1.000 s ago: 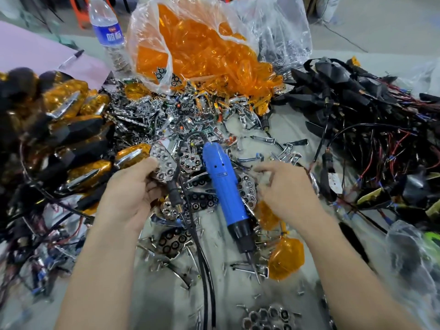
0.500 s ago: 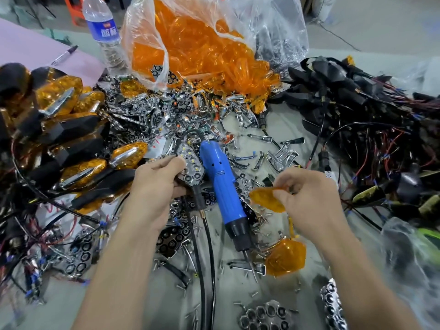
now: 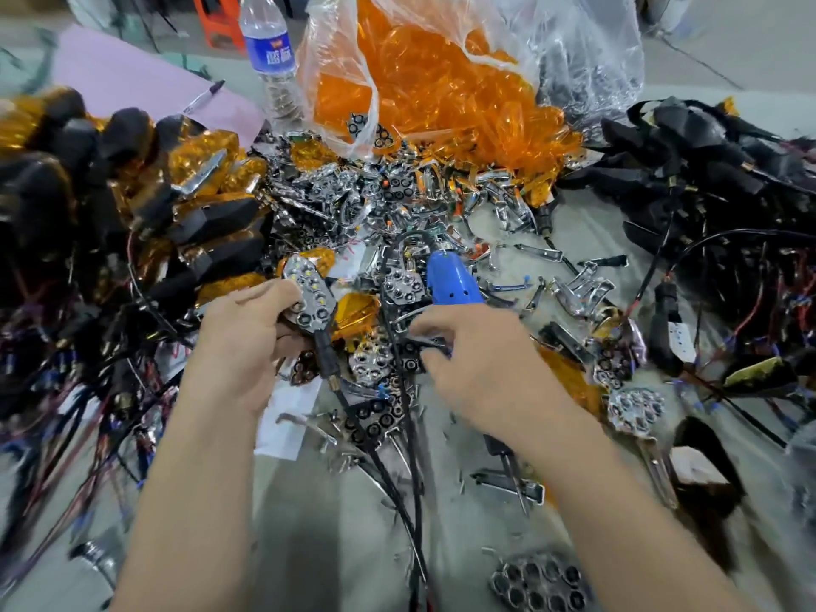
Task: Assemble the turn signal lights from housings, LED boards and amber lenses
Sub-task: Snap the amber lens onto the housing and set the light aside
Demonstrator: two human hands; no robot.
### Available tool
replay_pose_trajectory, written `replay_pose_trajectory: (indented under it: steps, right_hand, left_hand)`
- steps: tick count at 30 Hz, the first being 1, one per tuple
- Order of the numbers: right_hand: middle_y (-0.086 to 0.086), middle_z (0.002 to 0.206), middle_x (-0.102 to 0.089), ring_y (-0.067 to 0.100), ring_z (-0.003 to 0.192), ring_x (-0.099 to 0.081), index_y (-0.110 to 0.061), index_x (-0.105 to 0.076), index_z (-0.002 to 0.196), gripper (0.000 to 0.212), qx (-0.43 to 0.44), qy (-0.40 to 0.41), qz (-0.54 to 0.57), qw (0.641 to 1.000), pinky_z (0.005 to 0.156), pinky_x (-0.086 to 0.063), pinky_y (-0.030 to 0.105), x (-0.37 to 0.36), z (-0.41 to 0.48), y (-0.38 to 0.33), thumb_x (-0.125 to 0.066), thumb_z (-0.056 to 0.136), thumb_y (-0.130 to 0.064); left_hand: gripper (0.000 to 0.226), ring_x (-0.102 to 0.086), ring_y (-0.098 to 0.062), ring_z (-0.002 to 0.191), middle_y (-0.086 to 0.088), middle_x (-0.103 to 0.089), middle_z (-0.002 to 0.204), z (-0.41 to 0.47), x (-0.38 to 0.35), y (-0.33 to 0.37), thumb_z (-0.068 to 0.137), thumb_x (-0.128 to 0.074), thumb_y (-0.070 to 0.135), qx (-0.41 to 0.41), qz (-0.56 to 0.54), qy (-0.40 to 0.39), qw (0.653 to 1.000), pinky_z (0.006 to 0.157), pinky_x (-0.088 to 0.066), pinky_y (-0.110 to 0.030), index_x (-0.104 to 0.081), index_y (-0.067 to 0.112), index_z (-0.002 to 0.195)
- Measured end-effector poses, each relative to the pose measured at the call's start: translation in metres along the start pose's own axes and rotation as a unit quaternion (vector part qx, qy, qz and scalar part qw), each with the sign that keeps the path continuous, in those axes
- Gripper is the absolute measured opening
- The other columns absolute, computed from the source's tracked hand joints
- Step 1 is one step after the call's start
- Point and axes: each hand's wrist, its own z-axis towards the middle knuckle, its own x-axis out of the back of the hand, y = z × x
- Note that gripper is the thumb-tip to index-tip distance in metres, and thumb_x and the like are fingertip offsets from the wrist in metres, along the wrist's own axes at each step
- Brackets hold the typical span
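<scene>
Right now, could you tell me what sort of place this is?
Probably a workshop for assembling turn signals: a bag of amber lenses, a pile of wired black housings and a blue electric screwdriver lie on the table, and the left hand holds an LED board.

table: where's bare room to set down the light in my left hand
Bare tabletop lies between your forearms, left of the black cable. A smaller strip lies between the chrome pile and the black housings. Crowded around the left hand with its light and the right hand.
</scene>
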Motion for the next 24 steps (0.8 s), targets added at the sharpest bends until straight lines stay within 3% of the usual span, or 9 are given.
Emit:
replay_pose_trajectory:
  steps: [5,9,11,13,15,17,19,21,24]
  right_hand:
    - [0.008,0.105,-0.069,0.025,0.11,-0.055,-0.024,-0.067,0.127,0.032,0.048,0.01,0.011,0.999,0.093,-0.042,0.037,-0.032,0.029,-0.02,-0.056,0.099,-0.014]
    - [0.005,0.141,-0.053,0.029,0.141,-0.035,-0.02,-0.049,0.148,0.046,0.101,-0.016,-0.111,0.989,0.114,-0.031,0.044,-0.05,0.072,-0.036,-0.053,0.104,-0.032]
    - [0.006,0.154,-0.045,0.028,0.148,-0.029,-0.018,-0.056,0.143,0.045,0.104,-0.051,-0.187,0.975,0.122,-0.022,0.044,-0.054,0.086,-0.038,-0.055,0.103,-0.039]
    - [0.004,0.127,-0.061,0.025,0.132,-0.047,-0.019,-0.07,0.11,0.025,0.103,-0.019,-0.149,0.983,0.11,-0.035,0.041,-0.053,0.089,-0.036,-0.067,0.095,-0.039]
    - [-0.007,0.088,-0.063,0.017,0.093,-0.061,-0.026,-0.058,0.079,0.022,0.065,0.039,-0.012,0.997,0.077,-0.046,0.034,-0.048,0.083,-0.029,-0.076,0.087,-0.037]
    - [-0.014,0.07,-0.059,0.004,0.065,-0.054,-0.026,-0.051,0.076,0.029,0.026,0.11,0.109,0.988,0.057,-0.039,0.024,-0.043,0.075,-0.021,-0.074,0.088,-0.037]
    - [-0.023,0.076,-0.059,0.005,0.062,-0.051,-0.027,-0.047,0.08,0.028,0.024,0.166,0.149,0.975,0.053,-0.039,0.023,-0.036,0.064,-0.022,-0.071,0.093,-0.035]
    - [-0.026,0.084,-0.059,0.005,0.064,-0.053,-0.03,-0.045,0.084,0.027,0.038,0.179,0.148,0.972,0.054,-0.043,0.024,-0.033,0.052,-0.028,-0.071,0.093,-0.033]
    - [-0.016,0.083,-0.064,0.009,0.068,-0.057,-0.031,-0.051,0.09,0.021,0.044,0.152,0.211,0.965,0.06,-0.048,0.024,-0.032,0.035,-0.034,-0.071,0.086,-0.029]
  left_hand:
    - [0.047,-0.058,-0.005,0.044,0.012,-0.064,0.053,-0.004,0.013,-0.005,0.096,-0.065,0.008,-0.005,0.019,0.016,1.0,0.043,-0.047,-0.018,-0.078,0.03,0.056]
    - [0.049,-0.056,-0.004,0.042,0.012,-0.061,0.051,-0.005,0.017,-0.006,0.095,-0.066,0.005,0.002,0.029,0.019,0.999,0.041,-0.046,-0.018,-0.077,0.028,0.053]
    - [0.041,-0.057,-0.007,0.045,0.009,-0.063,0.053,-0.004,0.017,-0.007,0.094,-0.068,0.006,0.004,0.031,0.024,0.999,0.043,-0.048,-0.02,-0.079,0.025,0.059]
    - [0.014,-0.061,-0.012,0.056,0.006,-0.068,0.062,-0.006,0.017,-0.005,0.087,-0.073,0.014,0.009,0.031,0.026,0.999,0.054,-0.053,-0.025,-0.083,0.017,0.077]
    - [0.032,-0.064,-0.022,0.081,-0.003,-0.074,0.084,-0.008,0.015,-0.004,0.078,-0.077,0.025,0.021,0.026,0.041,0.999,0.079,-0.055,-0.04,-0.08,0.006,0.104]
    - [0.028,-0.063,-0.027,0.091,-0.011,-0.077,0.101,-0.01,0.008,-0.005,0.083,-0.078,0.023,0.023,0.014,0.035,0.999,0.089,-0.054,-0.05,-0.08,0.01,0.106]
    - [0.014,-0.062,-0.024,0.081,-0.005,-0.076,0.088,-0.013,-0.007,-0.005,0.09,-0.076,0.017,0.019,0.02,0.024,0.999,0.076,-0.055,-0.045,-0.085,0.027,0.087]
    - [0.034,-0.057,-0.019,0.066,0.004,-0.069,0.072,-0.015,-0.026,-0.007,0.09,-0.076,0.016,0.013,0.04,0.017,0.999,0.067,-0.053,-0.042,-0.081,0.044,0.072]
    - [0.019,-0.075,-0.021,0.076,0.009,-0.079,0.078,-0.024,-0.051,-0.001,0.076,-0.075,0.032,-0.01,0.048,0.028,0.998,0.084,-0.062,-0.047,-0.08,0.051,0.076]
